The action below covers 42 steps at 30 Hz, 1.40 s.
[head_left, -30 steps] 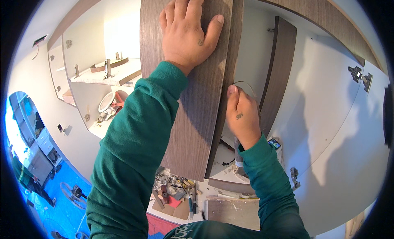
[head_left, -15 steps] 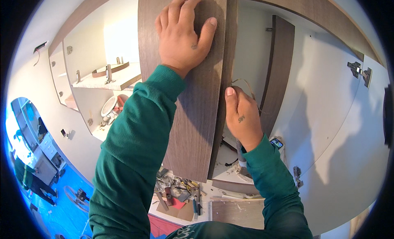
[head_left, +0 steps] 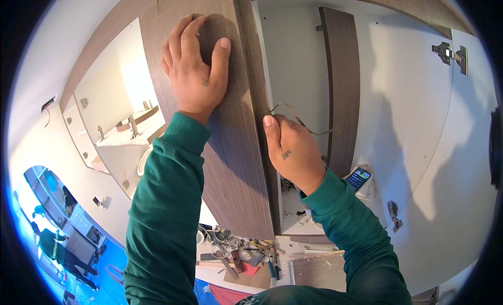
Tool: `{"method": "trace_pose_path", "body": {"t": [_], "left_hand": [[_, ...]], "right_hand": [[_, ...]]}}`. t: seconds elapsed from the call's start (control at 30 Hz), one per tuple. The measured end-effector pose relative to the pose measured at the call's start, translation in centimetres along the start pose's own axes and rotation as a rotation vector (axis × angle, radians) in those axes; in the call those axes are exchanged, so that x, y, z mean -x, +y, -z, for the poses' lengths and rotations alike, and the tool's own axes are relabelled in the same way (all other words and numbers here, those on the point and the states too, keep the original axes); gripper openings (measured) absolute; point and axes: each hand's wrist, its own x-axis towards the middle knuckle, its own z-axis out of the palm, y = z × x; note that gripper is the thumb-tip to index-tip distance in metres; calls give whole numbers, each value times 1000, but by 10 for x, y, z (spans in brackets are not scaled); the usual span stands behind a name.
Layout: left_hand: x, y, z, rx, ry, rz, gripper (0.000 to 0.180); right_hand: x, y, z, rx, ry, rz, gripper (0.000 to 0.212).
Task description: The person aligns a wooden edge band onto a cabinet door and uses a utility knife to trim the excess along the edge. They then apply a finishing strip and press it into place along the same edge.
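A tall brown wood-grain panel (head_left: 230,163) stands upright in front of the person, between an open compartment on the left and another on the right. The left hand (head_left: 196,77) lies on the upper part of its broad face, fingers and thumb spread, gripping nothing. Lower down, the right hand (head_left: 293,150) is at the panel's right-hand edge, fingers curled and thumb pointing up along it. The fingertips are hidden, so I cannot tell whether this hand is closed on anything. A thin, bent strip (head_left: 297,117) arcs from beside the right thumb, over that hand and out to its right.

Beyond the strip, a dark brown board (head_left: 343,90) stands inside the right compartment. A lit phone (head_left: 358,178) lies just beside the right sleeve. Farther right, two metal hinges, one high (head_left: 450,54) and one low (head_left: 394,216), sit on white panelling.

Below the panel's lower end, jumbled tools (head_left: 241,252) lie near a red piece (head_left: 251,268). At far left, well apart, another person (head_left: 55,247) stands by a blue floor covering (head_left: 107,260).
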Motion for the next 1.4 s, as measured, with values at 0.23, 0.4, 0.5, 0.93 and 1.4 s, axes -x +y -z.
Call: {"method": "trace_pose_path", "body": {"t": [0.23,0.4,0.5,0.93,1.4], "left_hand": [[-1,4,0,4,11,-6,49],[-1,4,2,-32,-24,-12,51],[-2,0,3,-7,-22,-11,52],[-3,-7,-4,79,-7,-17,51],[-1,-8,-5,52,9,-42,49]], "right_hand": [[-4,4,-2,-25,-22,-21,50],[-34,4,-7,-28,55,-49,52],[-39,-4,6,-31,47,-47,51],[102,21,42,-1018,-162,-733,63],[259,38,36,-1543,-77,-1450,82]]}}
